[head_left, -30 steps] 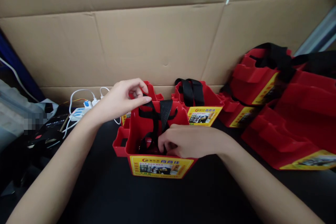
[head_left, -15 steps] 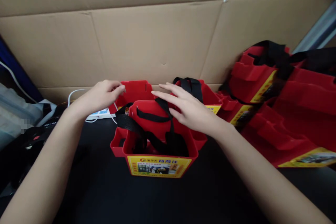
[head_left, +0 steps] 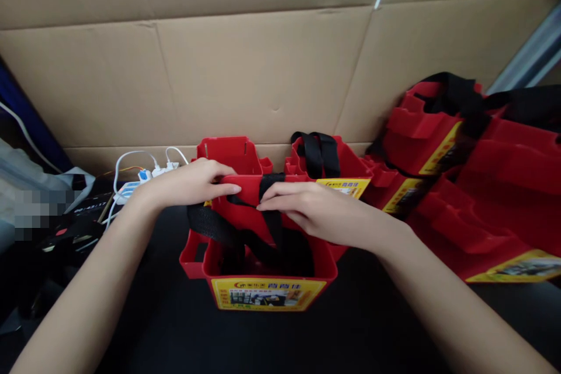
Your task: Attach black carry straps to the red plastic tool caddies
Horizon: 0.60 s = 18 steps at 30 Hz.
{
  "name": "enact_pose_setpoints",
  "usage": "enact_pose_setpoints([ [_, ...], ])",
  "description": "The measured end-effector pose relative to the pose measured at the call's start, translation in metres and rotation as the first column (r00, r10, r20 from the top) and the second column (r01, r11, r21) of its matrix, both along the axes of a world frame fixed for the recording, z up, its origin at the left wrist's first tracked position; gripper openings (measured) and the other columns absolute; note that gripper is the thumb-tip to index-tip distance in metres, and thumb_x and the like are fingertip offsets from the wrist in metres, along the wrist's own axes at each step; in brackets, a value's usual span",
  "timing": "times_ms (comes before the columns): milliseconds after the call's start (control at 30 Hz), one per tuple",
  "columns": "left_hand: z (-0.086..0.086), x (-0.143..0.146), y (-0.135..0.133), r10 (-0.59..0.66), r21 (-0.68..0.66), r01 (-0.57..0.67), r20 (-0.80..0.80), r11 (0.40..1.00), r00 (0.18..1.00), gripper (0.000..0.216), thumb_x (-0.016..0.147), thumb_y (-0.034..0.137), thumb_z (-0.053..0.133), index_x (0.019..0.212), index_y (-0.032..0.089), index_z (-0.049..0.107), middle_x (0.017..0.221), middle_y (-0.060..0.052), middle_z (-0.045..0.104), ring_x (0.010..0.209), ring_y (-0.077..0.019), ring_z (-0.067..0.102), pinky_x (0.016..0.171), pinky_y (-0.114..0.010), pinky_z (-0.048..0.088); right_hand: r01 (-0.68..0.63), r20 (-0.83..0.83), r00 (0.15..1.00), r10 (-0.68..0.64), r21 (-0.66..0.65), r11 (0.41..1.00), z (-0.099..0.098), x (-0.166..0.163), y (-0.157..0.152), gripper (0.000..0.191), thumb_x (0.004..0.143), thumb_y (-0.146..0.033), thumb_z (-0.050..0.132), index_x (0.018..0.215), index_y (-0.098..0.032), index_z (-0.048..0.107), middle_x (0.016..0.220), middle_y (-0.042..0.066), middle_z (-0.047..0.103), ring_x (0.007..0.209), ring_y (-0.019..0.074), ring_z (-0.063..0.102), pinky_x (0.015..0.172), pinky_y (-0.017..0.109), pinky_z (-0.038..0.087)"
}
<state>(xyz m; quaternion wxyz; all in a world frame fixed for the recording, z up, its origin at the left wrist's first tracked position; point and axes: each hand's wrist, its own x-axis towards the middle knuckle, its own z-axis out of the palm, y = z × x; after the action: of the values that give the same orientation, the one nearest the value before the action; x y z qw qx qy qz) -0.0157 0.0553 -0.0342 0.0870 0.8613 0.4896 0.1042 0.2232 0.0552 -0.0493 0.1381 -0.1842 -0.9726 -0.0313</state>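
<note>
A red plastic box (head_left: 263, 264) with a yellow printed label and side pockets stands in front of me on the black surface. Its black webbing strap (head_left: 210, 224) passes over the back rim and lies partly inside. My left hand (head_left: 199, 181) closes on the left part of that back rim, thumb on the near side; some of its fingers are hidden. At the middle of the rim my right hand (head_left: 311, 207) has its fingers pinched on the strap, just below where it loops over the edge.
Behind stand two more red boxes, one strapless in view (head_left: 230, 152) and one with folded black straps (head_left: 322, 155). Stacked red boxes (head_left: 504, 187) fill the right. A white power strip (head_left: 129, 190) with cables lies at left. A cardboard wall (head_left: 263, 70) rises behind.
Both hands have come down onto the box's back rim. My left hand has moved right and taken the rim; the right hand's spread fingers have closed on the strap.
</note>
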Motion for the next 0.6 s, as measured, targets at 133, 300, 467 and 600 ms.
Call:
enact_pose_setpoints([
  [133, 0.003, 0.001, -0.002, -0.03, 0.091, 0.029, 0.013, 0.995, 0.999, 0.038, 0.085, 0.046, 0.039, 0.086, 0.019, 0.065, 0.079, -0.003, 0.066, 0.069, -0.0157, 0.059, 0.06, -0.025, 0.043, 0.082, 0.031, 0.996, -0.082, -0.001, 0.997, 0.01, 0.005, -0.019, 0.056, 0.071, 0.006, 0.036, 0.113, -0.022, 0.06, 0.115, 0.001, 0.061, 0.104, 0.0157, 0.056, 0.092, 0.03, 0.043],
  [300, -0.003, -0.009, -0.049, 0.037, 0.406, -0.116, 0.197, 0.907, 0.98, 0.033, 0.085, 0.04, 0.046, 0.113, 0.027, 0.055, 0.116, -0.001, 0.059, 0.109, -0.0194, 0.052, 0.096, -0.034, 0.039, 0.115, -0.113, 0.988, -0.104, 0.088, 0.989, 0.004, 0.026, -0.049, 0.031, 0.086, -0.021, 0.044, 0.11, -0.025, 0.063, 0.118, 0.004, 0.06, 0.108, 0.0193, 0.055, 0.095, 0.036, 0.044],
  [467, -0.075, -0.023, -0.1, 0.043, 0.52, -0.144, 0.201, 0.842, 0.979, 0.051, 0.081, 0.035, 0.052, 0.129, 0.039, 0.036, 0.141, 0.003, 0.035, 0.126, -0.0246, 0.038, 0.102, -0.04, 0.039, 0.139, -0.144, 0.981, -0.126, 0.081, 0.987, -0.04, 0.04, -0.074, 0.034, 0.083, -0.029, 0.052, 0.116, -0.027, 0.057, 0.115, 0.001, 0.062, 0.111, 0.0212, 0.054, 0.104, 0.043, 0.036],
  [600, -0.134, -0.025, -0.109, 0.053, 0.494, -0.125, 0.156, 0.86, 0.986, 0.072, 0.078, 0.029, 0.054, 0.139, 0.04, 0.016, 0.149, 0.0, 0.019, 0.128, -0.0297, 0.035, 0.095, -0.042, 0.047, 0.202, -0.259, 0.944, -0.207, -0.047, 0.978, -0.064, 0.033, -0.078, 0.026, 0.082, -0.018, 0.051, 0.106, -0.024, 0.06, 0.094, 0.001, 0.069, 0.1, 0.0192, 0.058, 0.104, 0.045, 0.034],
])
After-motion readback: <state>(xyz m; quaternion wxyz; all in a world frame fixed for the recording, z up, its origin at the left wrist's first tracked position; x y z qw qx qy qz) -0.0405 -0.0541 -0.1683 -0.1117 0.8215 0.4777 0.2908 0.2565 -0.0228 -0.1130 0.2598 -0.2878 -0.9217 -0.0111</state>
